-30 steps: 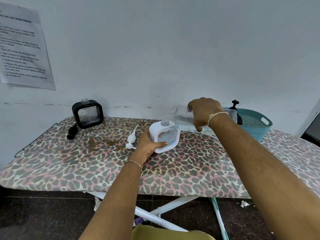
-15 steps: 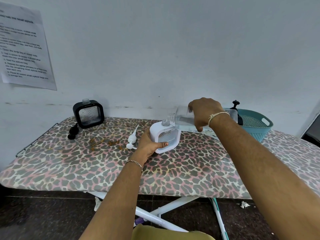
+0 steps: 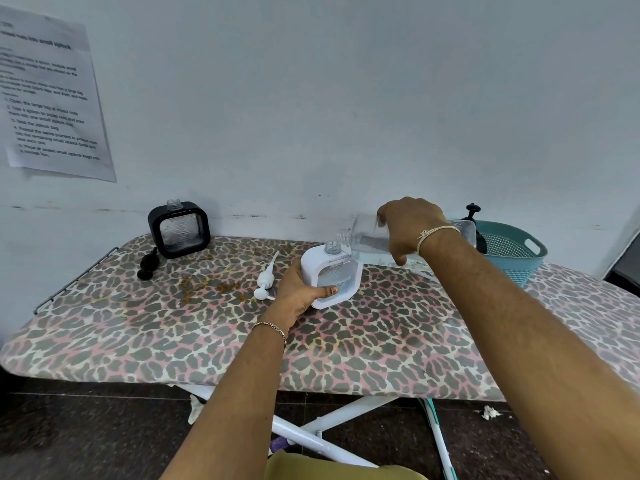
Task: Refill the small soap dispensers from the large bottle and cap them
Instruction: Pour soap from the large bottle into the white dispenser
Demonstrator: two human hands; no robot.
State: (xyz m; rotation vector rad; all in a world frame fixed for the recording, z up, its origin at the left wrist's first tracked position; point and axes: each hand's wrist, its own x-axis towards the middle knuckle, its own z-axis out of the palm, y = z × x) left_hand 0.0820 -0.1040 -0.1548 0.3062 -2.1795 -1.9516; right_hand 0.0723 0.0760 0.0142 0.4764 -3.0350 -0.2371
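Observation:
A white square soap dispenser (image 3: 337, 275) stands uncapped on the leopard-print board (image 3: 207, 341), and my left hand (image 3: 299, 294) grips its left side and bottom. My right hand (image 3: 410, 228) holds a large clear bottle (image 3: 365, 239) tipped on its side, its open mouth just above and right of the dispenser's neck. Clear liquid lies in the bottle's lower half. The white pump cap (image 3: 265, 280) lies left of my left hand. A black dispenser (image 3: 179, 229) stands uncapped at the back left, its black pump cap (image 3: 147, 265) lying beside it.
A teal perforated basket (image 3: 512, 252) sits at the back right with a black pump top (image 3: 471, 211) sticking up beside it. Brown stains (image 3: 207, 285) mark the board's middle left. A printed sheet (image 3: 48, 98) hangs on the wall. The board's metal rack (image 3: 72, 282) juts out left.
Almost nothing has moved. Both hands keep their hold, and the bottle stays tipped over the white dispenser's neck.

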